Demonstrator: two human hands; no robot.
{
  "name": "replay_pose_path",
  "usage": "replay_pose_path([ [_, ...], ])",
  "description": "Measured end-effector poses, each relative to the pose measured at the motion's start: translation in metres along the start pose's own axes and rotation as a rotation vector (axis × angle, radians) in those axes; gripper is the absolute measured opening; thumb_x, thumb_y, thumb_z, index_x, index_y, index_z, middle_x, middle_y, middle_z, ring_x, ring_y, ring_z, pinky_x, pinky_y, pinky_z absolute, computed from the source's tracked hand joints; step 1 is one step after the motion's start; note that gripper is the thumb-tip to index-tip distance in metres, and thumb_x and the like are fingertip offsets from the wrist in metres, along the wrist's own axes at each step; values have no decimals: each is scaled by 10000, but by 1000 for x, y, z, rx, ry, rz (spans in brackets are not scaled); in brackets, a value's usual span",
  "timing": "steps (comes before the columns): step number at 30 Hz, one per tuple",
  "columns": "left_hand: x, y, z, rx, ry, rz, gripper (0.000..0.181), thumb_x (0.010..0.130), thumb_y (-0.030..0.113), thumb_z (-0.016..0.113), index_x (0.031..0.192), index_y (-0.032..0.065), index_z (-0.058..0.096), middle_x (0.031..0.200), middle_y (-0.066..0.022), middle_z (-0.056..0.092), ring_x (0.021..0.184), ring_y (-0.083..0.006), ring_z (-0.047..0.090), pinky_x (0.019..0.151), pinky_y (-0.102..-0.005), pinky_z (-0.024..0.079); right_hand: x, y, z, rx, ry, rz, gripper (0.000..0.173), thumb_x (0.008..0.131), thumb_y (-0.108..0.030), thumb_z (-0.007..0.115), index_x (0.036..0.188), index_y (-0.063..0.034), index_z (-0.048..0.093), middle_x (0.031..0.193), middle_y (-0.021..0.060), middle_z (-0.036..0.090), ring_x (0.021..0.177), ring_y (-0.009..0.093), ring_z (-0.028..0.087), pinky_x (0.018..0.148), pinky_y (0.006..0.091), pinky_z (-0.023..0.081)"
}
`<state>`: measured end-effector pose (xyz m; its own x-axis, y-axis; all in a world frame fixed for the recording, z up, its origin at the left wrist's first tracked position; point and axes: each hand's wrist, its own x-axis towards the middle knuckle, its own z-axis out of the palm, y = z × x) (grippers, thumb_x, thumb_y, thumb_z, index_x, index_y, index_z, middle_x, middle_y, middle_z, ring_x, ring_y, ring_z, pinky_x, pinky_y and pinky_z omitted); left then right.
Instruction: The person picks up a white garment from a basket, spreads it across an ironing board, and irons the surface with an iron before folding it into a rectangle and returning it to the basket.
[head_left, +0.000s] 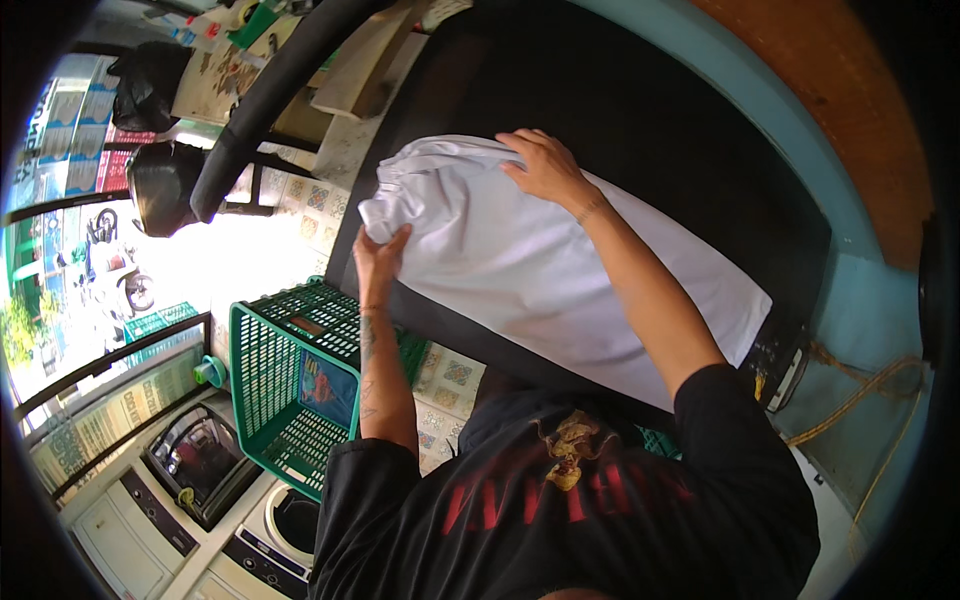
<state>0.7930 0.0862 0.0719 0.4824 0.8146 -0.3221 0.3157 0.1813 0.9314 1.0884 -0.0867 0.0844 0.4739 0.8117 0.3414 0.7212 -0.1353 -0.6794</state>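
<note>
A white cloth garment with a gathered elastic waistband lies lengthwise on a black-covered table. The waistband end is on the left and looks bunched, with soft wrinkles running from it. My left hand grips the near corner of that waistband between thumb and fingers. Across the far edge of the garment rests my right hand, its thumb apart from the fingers and its palm down on the cloth. The right forearm passes over the middle of the garment and hides part of it.
A green plastic basket stands left of my body, close to the table edge. Washing machines are at the lower left. A dark padded bar slants across the upper left. Rope hangs by the blue wall at right.
</note>
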Motion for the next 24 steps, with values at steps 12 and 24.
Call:
replay_pose_path([
  [12,-26,32,23,738,662,521,657,746,248,922,1250,11,573,1258,-178,524,1242,-371,450,1089,-448,349,5,-11,19,-285,322,-49,208,854,-82,764,1019,-72,638,1005,92,642,996,343,624,863,460,509],
  [24,8,-5,184,1205,-193,955,581,1048,452,526,1596,280,435,1663,-54,394,1554,-319,305,1226,-657,186,-407,51,-175,-857,102,897,615,1109,-463,354,1662,-203,284,1691,164,299,1554,383,270,1236,619,174],
])
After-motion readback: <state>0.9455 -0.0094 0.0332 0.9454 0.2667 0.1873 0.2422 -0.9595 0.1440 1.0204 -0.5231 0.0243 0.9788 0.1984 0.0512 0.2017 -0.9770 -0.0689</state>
